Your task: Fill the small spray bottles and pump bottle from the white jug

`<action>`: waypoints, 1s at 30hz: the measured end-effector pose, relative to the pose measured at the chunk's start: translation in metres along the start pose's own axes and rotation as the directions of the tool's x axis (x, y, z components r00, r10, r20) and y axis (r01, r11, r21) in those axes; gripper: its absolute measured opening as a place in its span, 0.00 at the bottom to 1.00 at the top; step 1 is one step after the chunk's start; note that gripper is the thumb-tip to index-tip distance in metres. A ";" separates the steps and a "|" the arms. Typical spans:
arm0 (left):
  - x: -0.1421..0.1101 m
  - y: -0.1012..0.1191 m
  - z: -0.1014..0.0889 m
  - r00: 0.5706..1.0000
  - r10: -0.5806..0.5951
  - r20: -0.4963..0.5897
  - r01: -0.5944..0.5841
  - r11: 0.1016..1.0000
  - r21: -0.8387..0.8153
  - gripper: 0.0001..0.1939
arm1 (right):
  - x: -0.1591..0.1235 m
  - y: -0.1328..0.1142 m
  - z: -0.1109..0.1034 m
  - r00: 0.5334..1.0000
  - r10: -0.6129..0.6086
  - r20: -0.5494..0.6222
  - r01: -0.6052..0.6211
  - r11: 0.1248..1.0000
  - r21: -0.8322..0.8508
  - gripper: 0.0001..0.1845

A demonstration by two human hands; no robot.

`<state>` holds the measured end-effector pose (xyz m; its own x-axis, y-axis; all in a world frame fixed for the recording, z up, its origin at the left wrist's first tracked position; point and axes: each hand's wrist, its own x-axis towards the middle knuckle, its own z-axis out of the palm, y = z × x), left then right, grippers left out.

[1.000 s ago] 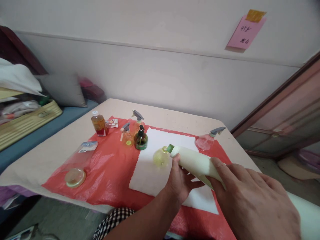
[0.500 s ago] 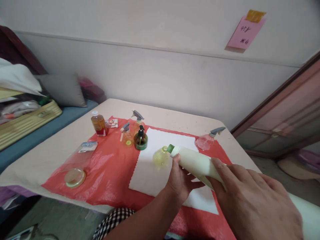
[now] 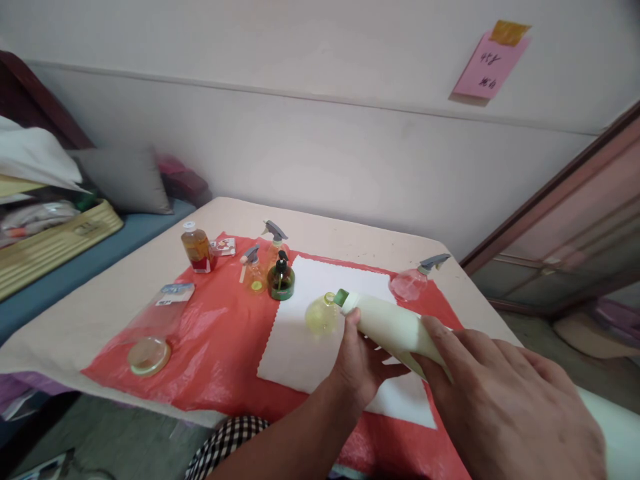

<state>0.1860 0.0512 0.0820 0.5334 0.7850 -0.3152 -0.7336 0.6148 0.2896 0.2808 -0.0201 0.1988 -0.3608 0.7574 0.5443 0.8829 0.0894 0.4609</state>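
A long pale green bottle [image 3: 395, 321] lies tilted almost level in both hands, its green flip-top spout [image 3: 341, 297] beside the neck of a clear yellow bottle [image 3: 321, 315]. My left hand [image 3: 361, 367] supports it from below near the cap, thumb on its side. Around its body from above my right hand [image 3: 515, 393] is wrapped. The yellow bottle has no spray head on and stands on a white sheet with scalloped edges [image 3: 295, 353]. Whether liquid flows from the spout I cannot tell.
Left of the sheet, on red plastic [image 3: 220, 333], are a dark green pump bottle [image 3: 283, 283], two spray bottles, an amber bottle [image 3: 197, 248] and a round clear container [image 3: 149, 357]. A pink spray bottle [image 3: 410, 285] stands at the right. Behind the table rises a wall [image 3: 320, 160].
Both hands and the pale green bottle hold nearly the same place. The view has shifted very slightly; nothing was picked up or let go.
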 end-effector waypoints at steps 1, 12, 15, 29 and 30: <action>0.000 0.000 0.000 1.000 0.001 0.001 -0.001 1.000 0.000 0.36 | 0.000 0.000 0.000 1.000 0.000 -0.002 0.000 1.000 0.000 0.16; 0.000 0.000 -0.001 1.000 -0.007 0.003 0.007 1.000 -0.012 0.35 | 0.000 0.001 0.000 1.000 -0.005 0.002 0.005 1.000 -0.009 0.17; 0.000 0.000 0.000 1.000 -0.004 0.003 0.004 1.000 -0.011 0.35 | 0.000 0.000 0.000 1.000 0.004 -0.002 -0.004 1.000 -0.003 0.16; -0.001 0.000 0.000 1.000 -0.012 0.012 0.012 1.000 -0.008 0.35 | 0.001 0.000 -0.004 1.000 -0.010 -0.001 0.010 1.000 -0.023 0.16; -0.001 0.000 0.000 1.000 -0.014 0.015 0.014 1.000 -0.010 0.35 | 0.001 0.000 -0.003 1.000 -0.009 -0.001 0.009 1.000 -0.023 0.15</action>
<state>0.1855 0.0504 0.0818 0.5497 0.7774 -0.3057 -0.7304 0.6249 0.2758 0.2793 -0.0215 0.2015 -0.3690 0.7558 0.5410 0.8726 0.0812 0.4816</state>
